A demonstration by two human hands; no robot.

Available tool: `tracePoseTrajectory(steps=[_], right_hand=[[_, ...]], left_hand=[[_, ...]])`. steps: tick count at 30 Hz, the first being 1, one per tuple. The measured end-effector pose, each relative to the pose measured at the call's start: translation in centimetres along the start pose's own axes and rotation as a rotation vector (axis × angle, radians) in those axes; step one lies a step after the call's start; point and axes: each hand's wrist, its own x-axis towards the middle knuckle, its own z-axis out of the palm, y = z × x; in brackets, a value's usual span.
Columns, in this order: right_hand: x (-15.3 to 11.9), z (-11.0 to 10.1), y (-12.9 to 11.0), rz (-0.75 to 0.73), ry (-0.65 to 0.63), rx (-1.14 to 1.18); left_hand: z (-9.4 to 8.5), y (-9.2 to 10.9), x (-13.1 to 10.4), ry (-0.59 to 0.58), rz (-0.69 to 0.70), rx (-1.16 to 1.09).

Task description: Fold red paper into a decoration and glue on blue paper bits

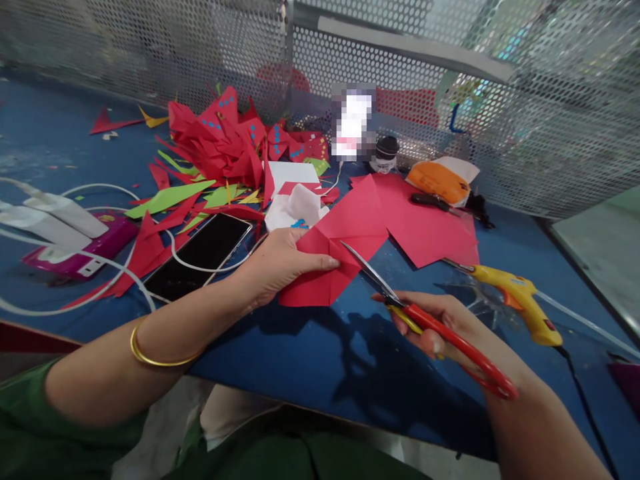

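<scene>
Red paper (345, 270) with crossing crease lines is pinched in my left hand (280, 263), the thumb lying on top and the other fingers hidden beneath. My right hand (435, 327) holds scissors (450, 340) with red handles; something yellow shows beside the grip under my fingers. The blade tips lie at the right part of the paper, close to a crease; whether they cut into it I cannot tell. Behind the held piece, more red sheets (430, 227) rest on the blue table (300, 360).
A yellow glue gun (520, 300) lies at the right. Red and green paper scraps (215, 147) pile up at the back left. A phone (203, 257), white cables and a purple power bank (83, 257) sit at left. A lit phone (353, 123) leans on the perforated metal panel (400, 60).
</scene>
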Motion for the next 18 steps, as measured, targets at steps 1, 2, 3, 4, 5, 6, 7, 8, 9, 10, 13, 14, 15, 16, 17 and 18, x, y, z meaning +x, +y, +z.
tracePoseTrajectory(steps=[1, 2, 3, 4, 5, 6, 7, 8, 9, 10, 13, 14, 15, 16, 17, 18], right_hand=[[0.02, 0.04, -0.01, -0.001, -0.006, 0.001], [0.04, 0.08, -0.05, -0.002, -0.014, 0.001], [0.06, 0.12, -0.11, -0.003, -0.023, 0.002], [0.07, 0.14, -0.16, -0.002, -0.031, 0.002], [0.07, 0.15, -0.21, 0.000, -0.036, 0.002], [0.06, 0.13, -0.23, 0.001, -0.039, 0.003], [0.04, 0.11, -0.23, 0.004, -0.043, 0.003], [0.01, 0.08, -0.20, 0.008, -0.046, 0.004], [-0.02, 0.04, -0.14, 0.013, -0.047, 0.008], [-0.05, 0.02, -0.07, 0.018, -0.049, 0.013], [-0.11, -0.02, 0.18, 0.011, -0.040, 0.032], [-0.13, -0.01, 0.24, 0.007, -0.032, 0.033], [-0.14, 0.01, 0.26, 0.006, -0.020, 0.029], [-0.16, 0.04, 0.24, 0.012, -0.009, 0.024], [-0.17, 0.08, 0.19, 0.024, 0.001, 0.018], [-0.19, 0.12, 0.11, 0.039, 0.008, 0.011]], left_hand=[[0.01, -0.02, 0.02, 0.001, 0.000, -0.002], [0.01, -0.03, 0.04, 0.001, 0.000, -0.003], [0.00, -0.04, 0.05, -0.002, 0.001, -0.004], [-0.01, -0.03, 0.06, -0.006, 0.002, -0.006], [-0.02, -0.01, 0.05, -0.012, 0.003, -0.007], [-0.02, 0.03, 0.03, -0.018, 0.003, -0.006], [0.00, 0.09, 0.00, -0.023, 0.002, -0.003], [0.02, 0.16, -0.04, -0.025, -0.002, -0.001], [0.04, 0.22, -0.08, -0.023, -0.008, 0.001], [0.07, 0.27, -0.10, -0.019, -0.014, 0.003], [0.08, 0.27, -0.09, 0.002, -0.021, 0.005], [0.05, 0.23, -0.06, 0.004, -0.019, 0.007], [0.02, 0.18, -0.02, 0.003, -0.016, 0.011], [-0.02, 0.14, 0.01, 0.001, -0.013, 0.015], [-0.05, 0.10, 0.02, -0.002, -0.011, 0.018], [-0.06, 0.08, 0.02, -0.003, -0.010, 0.017]])
